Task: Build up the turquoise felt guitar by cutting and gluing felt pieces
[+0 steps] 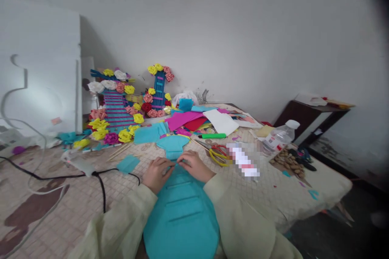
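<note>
A turquoise, paper-covered vase-shaped piece [185, 210] extends from a wide body near me to a flared top beyond my hands. Several thin ridges or strips run across its front. Over its narrow neck, my left hand [157, 173] and my right hand [196, 166] meet with fingertips almost touching. Both are closed in a pinch, thumbs against fingers. Something thin and dark shows between the fingertips, too small to name. Right of the neck lie scissors [220, 157] with yellow and red handles. A small turquoise paper square [128, 164] is left of my left hand.
Two flower-trimmed vase shapes [115, 109] stand against the wall. Coloured paper sheets [185, 120] and a green marker [212, 136] lie behind my hands. A power strip [79, 164] with cables is left; a plastic bottle [279, 135] and peanuts [287, 162] are right.
</note>
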### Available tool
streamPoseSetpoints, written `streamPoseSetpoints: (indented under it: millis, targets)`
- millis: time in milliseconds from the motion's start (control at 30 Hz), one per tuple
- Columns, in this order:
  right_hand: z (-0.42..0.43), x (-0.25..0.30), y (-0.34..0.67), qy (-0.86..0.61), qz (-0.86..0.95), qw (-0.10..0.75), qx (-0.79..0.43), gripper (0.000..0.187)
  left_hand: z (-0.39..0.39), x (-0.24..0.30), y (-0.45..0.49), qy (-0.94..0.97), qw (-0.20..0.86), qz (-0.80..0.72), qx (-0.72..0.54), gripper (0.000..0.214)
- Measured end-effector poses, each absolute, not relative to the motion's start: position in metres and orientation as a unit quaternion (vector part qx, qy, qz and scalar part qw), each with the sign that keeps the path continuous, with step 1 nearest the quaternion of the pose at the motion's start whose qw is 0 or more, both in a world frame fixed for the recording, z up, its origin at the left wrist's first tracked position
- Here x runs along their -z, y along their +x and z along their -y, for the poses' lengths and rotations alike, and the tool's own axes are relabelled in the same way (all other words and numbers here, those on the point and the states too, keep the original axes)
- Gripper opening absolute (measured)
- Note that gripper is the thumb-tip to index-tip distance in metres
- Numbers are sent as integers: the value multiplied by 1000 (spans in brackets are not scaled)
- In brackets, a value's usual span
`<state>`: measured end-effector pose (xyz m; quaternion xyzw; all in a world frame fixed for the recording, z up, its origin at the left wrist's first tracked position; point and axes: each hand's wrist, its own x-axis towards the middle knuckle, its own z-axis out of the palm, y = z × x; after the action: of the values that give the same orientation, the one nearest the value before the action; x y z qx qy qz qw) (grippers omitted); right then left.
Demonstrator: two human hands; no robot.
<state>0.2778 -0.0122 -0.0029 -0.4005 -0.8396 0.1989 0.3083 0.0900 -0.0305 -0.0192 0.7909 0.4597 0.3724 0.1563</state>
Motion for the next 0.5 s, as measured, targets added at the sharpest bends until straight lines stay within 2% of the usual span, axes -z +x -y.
streamPoseSetpoints:
  millis: [200,333,500]
  targets:
    - [17,-46,253,-335,858,339,-194,8,43,-3,81,722,208,-480,-453,14]
    - [14,-76,227,-276,860,342,-259,15,60,-18,60,643,264,-501,-515,17]
    - [-17,-92,172,-315,863,280,-279,18,100,-29,20,531,337,-508,-588,32]
